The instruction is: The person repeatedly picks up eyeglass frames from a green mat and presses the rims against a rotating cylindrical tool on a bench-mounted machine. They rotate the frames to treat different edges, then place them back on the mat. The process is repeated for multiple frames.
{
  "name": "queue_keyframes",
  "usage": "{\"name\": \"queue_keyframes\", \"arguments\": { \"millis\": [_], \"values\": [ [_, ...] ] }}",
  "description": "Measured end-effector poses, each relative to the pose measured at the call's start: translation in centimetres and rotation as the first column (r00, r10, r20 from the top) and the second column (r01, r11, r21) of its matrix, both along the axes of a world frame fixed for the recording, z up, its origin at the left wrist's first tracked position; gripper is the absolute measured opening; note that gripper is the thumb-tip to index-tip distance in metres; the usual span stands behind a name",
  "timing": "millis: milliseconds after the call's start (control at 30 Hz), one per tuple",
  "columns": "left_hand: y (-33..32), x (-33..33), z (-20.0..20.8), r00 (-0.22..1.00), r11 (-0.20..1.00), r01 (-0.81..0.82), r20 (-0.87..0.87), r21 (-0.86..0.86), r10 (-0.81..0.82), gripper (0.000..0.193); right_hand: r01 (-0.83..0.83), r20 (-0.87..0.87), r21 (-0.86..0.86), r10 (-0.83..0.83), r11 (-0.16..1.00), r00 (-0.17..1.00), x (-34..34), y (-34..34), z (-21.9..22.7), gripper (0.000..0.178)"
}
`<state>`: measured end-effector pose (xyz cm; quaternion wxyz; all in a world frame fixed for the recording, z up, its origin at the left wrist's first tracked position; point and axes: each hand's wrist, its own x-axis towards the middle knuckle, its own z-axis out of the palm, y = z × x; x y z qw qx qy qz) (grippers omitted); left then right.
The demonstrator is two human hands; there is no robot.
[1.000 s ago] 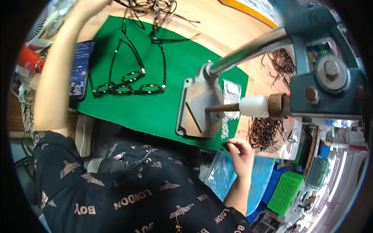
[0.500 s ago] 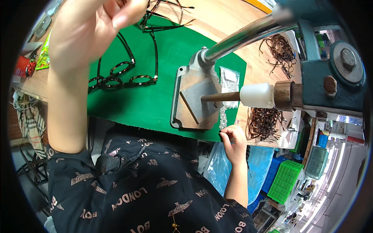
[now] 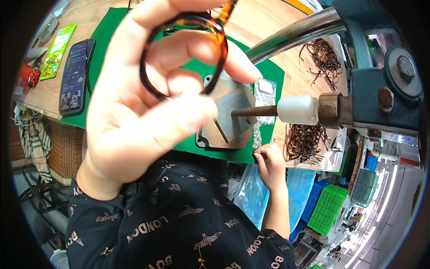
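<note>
Close to the camera, my left hand [image 3: 130,121] is raised with its fingers closed round a tortoiseshell eyeglass frame [image 3: 223,56]. One round rim faces me; the rest of the frame runs out of the top or is hidden by the hand. Blur softens the thumb and fingers. My right hand [image 3: 272,167] rests at the front edge of the green mat [image 3: 192,150], thumb and fingers pinched, with a small dark bit at the tips that I cannot make out. Between the hands stands a bench press, its metal base plate [image 3: 239,119] partly behind my left hand.
From the right, the press's rod with a white sleeve [image 3: 295,110] and blue-green head [image 3: 380,103] reach over the mat. Brown temple pieces lie in piles [image 3: 307,142] on the right. A clear bag [image 3: 265,96] lies beside the base. A phone [image 3: 76,78] lies at left.
My left hand has come down and nearer the camera, bringing the eyeglass frame into view and covering the glasses on the mat. The phone is now uncovered. My right hand has hardly moved.
</note>
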<state>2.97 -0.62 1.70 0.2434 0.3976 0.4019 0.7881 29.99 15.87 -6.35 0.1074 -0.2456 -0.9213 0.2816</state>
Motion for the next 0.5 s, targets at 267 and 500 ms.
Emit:
{"name": "queue_keyframes", "arguments": {
  "millis": [267, 500],
  "values": [
    [0.0, 3.2, -0.5, 0.989, 1.000, -0.010, 0.146, -0.015, 0.012, 0.089, 0.118, -0.009, -0.136, -0.120, 0.984, 0.993, 0.3, -0.4, 0.0, 0.011],
    [-0.2, 2.2, -1.0, 0.986, 0.989, 0.149, -0.067, -0.013, -0.150, 0.087, 0.016, -0.005, -0.034, -0.016, 0.999, 1.000, 0.0, 0.1, -0.5, 0.012]
  ]
}}
